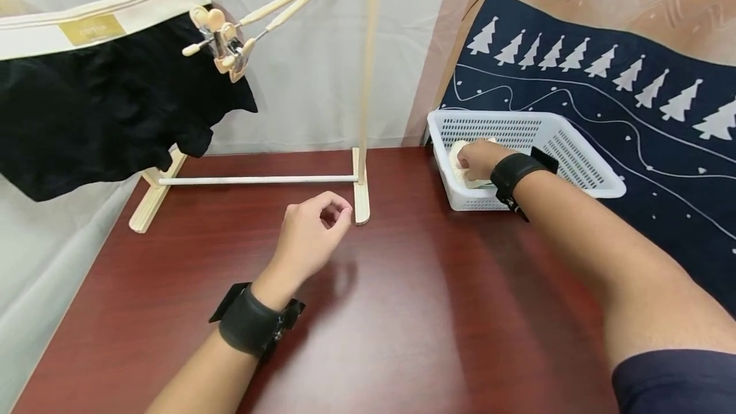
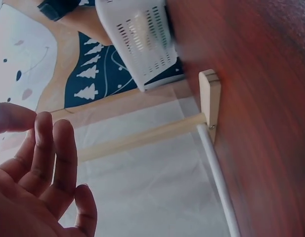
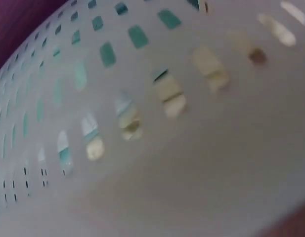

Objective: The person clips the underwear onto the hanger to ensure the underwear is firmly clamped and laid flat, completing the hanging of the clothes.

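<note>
My right hand (image 1: 480,158) reaches into a white perforated plastic basket (image 1: 575,145) at the table's far right, fingers curled over a cream cloth (image 1: 458,160) lying inside. The right wrist view is blurred and shows only the basket's slotted wall (image 3: 152,148); the hand itself is out of frame there. My left hand (image 1: 313,229) hovers above the dark red table (image 1: 402,312), fingers loosely curled and holding nothing; its relaxed fingers (image 2: 48,163) also show in the left wrist view. It is close to the foot (image 1: 361,195) of a wooden drying rack.
The wooden rack (image 1: 259,179) stands at the back left, with black shorts (image 1: 103,101) hung from a clip hanger and spare clip hangers (image 1: 230,43) beside them. A navy cloth with white trees (image 1: 661,120) lies right of the basket (image 2: 142,44). The rack foot (image 2: 210,98) shows in the left wrist view.
</note>
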